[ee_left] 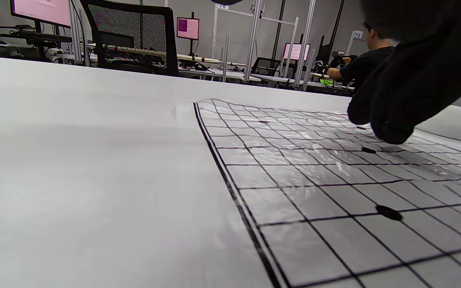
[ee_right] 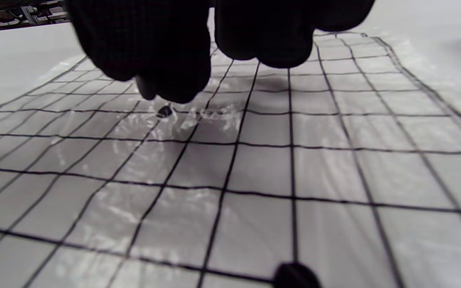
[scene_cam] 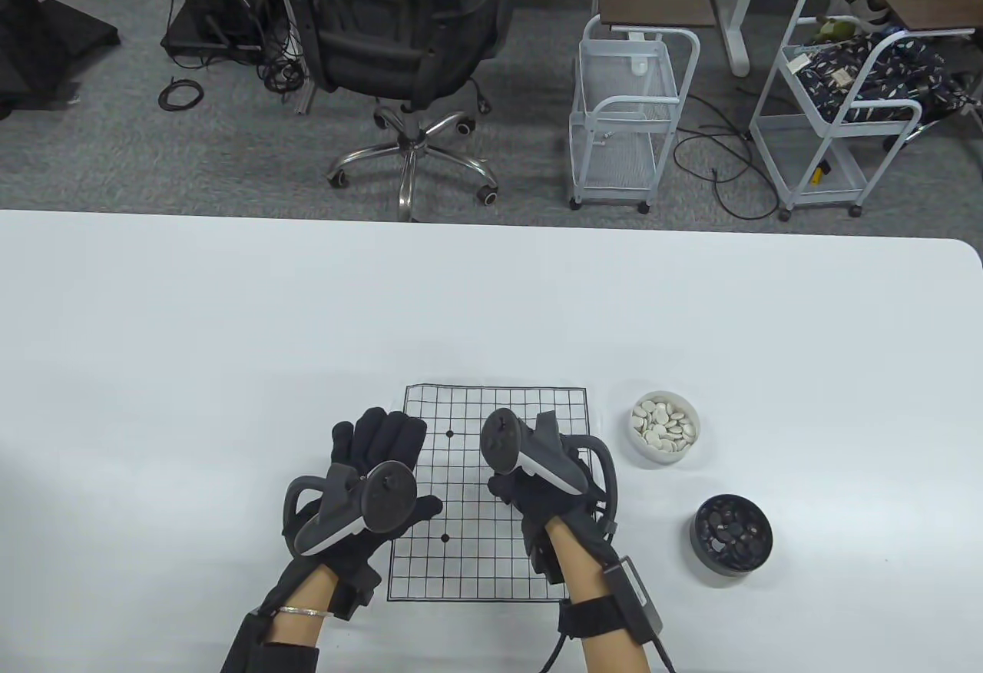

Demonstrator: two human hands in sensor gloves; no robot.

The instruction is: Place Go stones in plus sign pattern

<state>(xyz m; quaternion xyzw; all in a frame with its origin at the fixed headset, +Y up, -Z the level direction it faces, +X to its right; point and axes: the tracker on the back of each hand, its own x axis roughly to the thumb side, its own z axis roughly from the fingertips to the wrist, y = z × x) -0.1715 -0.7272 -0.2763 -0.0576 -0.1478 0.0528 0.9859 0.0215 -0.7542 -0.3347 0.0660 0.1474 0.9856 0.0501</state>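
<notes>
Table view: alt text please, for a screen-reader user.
Two gloved hands hover over a gridded Go board sheet on a white table: the left hand at its left edge, the right hand over its middle. A bowl of white stones and a bowl of black stones sit to the right.

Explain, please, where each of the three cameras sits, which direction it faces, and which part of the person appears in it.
Table view: sits high, looks down at the white table; both gloved hands, left hand and right hand, with forearms show.
Left wrist view: low by the table, faces across the black-lined grid sheet; dark fingers hang at upper right.
Right wrist view: close above the sheet; fingers hang from the top.
All three views share the grid sheet.
</notes>
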